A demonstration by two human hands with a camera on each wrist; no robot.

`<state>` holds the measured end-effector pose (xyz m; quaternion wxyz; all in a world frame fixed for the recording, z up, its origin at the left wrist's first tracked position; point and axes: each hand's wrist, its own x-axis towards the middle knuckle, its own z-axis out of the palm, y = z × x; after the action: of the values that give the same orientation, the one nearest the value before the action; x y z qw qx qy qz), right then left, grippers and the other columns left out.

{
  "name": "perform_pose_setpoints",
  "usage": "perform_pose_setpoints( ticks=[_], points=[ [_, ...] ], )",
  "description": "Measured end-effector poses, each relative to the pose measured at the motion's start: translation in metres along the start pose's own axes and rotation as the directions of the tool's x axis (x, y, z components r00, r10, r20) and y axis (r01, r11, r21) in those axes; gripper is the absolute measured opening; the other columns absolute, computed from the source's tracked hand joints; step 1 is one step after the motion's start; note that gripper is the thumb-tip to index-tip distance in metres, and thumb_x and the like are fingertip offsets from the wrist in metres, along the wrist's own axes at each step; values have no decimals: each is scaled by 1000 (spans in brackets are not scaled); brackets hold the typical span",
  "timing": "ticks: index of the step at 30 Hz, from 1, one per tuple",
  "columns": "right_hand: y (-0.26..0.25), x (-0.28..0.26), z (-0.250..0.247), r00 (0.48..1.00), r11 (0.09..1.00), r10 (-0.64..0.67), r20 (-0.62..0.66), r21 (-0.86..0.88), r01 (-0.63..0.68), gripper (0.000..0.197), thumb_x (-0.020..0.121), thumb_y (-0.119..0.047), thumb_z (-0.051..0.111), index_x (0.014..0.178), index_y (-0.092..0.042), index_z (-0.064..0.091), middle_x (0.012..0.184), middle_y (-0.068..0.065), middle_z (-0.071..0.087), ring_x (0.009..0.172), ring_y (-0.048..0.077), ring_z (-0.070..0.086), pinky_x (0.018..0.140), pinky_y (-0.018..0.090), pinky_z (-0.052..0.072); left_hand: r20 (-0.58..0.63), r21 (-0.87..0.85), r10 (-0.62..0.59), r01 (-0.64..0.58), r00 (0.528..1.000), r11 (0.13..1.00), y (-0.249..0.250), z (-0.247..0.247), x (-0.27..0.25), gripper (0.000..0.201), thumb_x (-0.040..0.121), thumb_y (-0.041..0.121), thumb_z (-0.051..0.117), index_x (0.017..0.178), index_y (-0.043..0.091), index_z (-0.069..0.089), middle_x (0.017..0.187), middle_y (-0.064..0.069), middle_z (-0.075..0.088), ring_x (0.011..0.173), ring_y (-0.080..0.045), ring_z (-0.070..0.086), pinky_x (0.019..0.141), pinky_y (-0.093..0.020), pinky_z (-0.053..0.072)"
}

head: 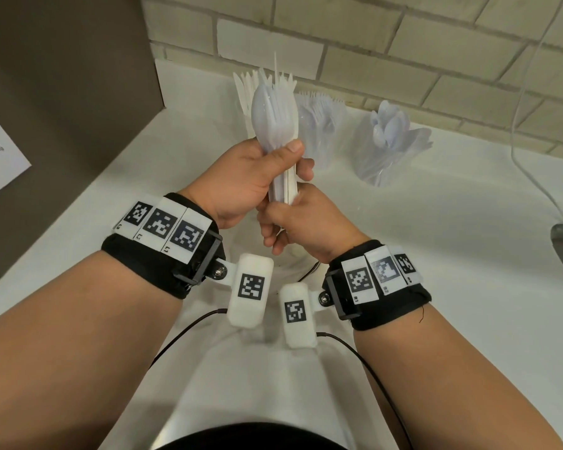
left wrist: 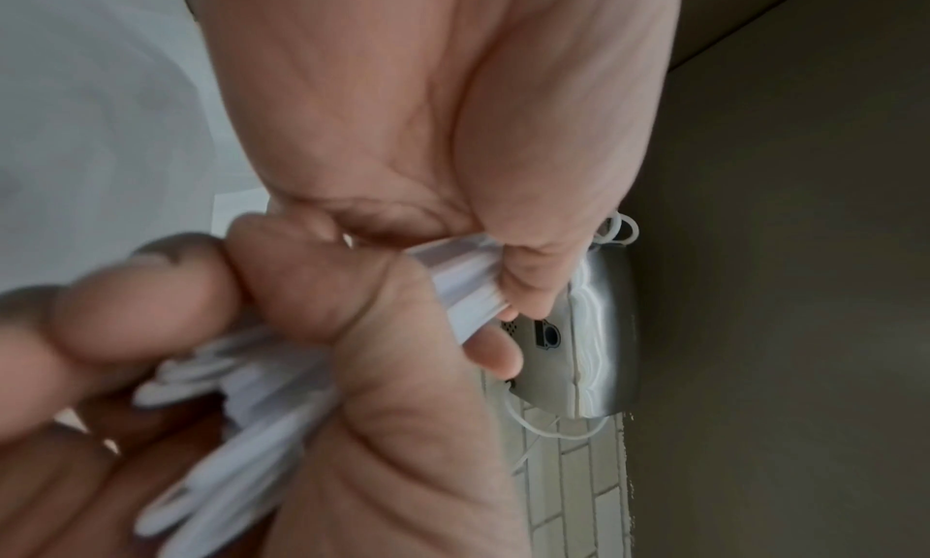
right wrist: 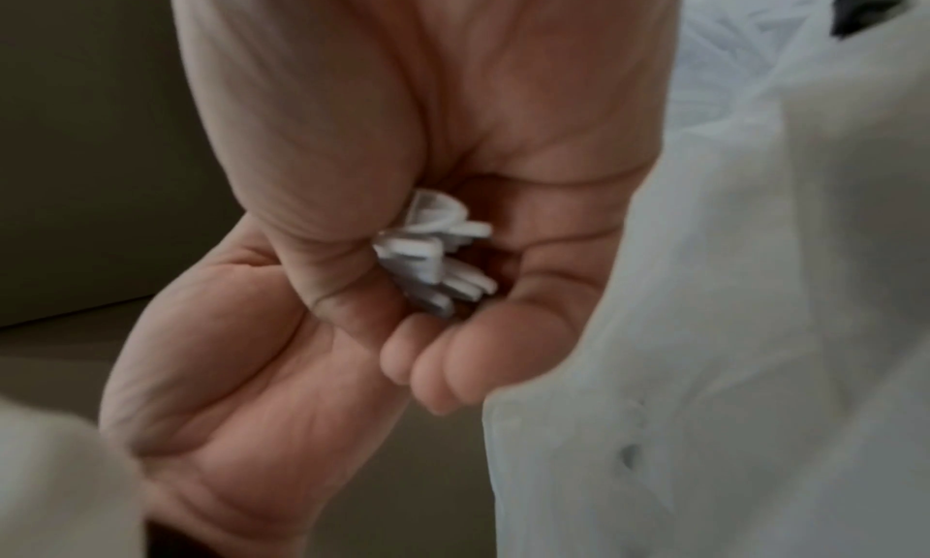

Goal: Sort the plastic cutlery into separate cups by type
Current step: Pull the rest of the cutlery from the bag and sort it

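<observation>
Left hand point(head: 241, 180) around cutlery bundle point(head: 275, 115)

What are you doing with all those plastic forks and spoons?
A person is sorting white plastic cutlery. The left hand grips a mixed bundle of cutlery upright, and the right hand holds its handle ends. Behind, on the white counter, stand clear cups: a cup of forks and a cup of spoons.

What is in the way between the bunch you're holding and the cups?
Nothing visible. Both the left hand and the right hand grip the cutlery bundle, and the fork cup and spoon cup stand open just behind it.
</observation>
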<state>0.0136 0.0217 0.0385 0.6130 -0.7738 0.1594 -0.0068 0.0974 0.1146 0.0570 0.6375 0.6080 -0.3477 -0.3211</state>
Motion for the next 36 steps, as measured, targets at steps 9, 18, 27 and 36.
perform_pose_setpoints(
  ticks=[9,18,27,36],
  points=[
    [-7,-2,-33,951,966,-156,-268,-242,90,27,77,-36,77,96,-19,67,86,-1,69,77,10,64,72,32,53,-55,-239,24,-36,998,970,-18,-22,1,25,95,30,49,77,13,57,70,2,59,86,-20,65,91,-37,51],
    [-42,-7,-33,840,906,-420,-343,-209,367,28,89,-27,65,117,-26,61,101,-6,62,73,27,61,74,37,58,225,-168,-33,72,974,983,-27,-15,-6,11,89,22,49,85,13,54,68,4,55,64,-14,56,65,-26,52],
    [-43,-3,-34,844,911,-402,-355,-56,410,9,89,-11,62,83,-18,62,81,2,62,72,21,60,62,28,52,275,-173,-40,91,961,981,-32,-13,-8,13,87,17,49,97,12,56,69,5,56,66,-13,57,68,-25,53],
    [-34,-5,-31,910,953,-301,-285,-82,290,9,96,-19,55,88,-17,59,89,5,61,78,17,57,67,29,51,348,-266,-18,117,937,957,-33,-18,-8,36,71,46,77,93,19,69,75,1,60,68,-15,60,69,-29,54]
  ],
)
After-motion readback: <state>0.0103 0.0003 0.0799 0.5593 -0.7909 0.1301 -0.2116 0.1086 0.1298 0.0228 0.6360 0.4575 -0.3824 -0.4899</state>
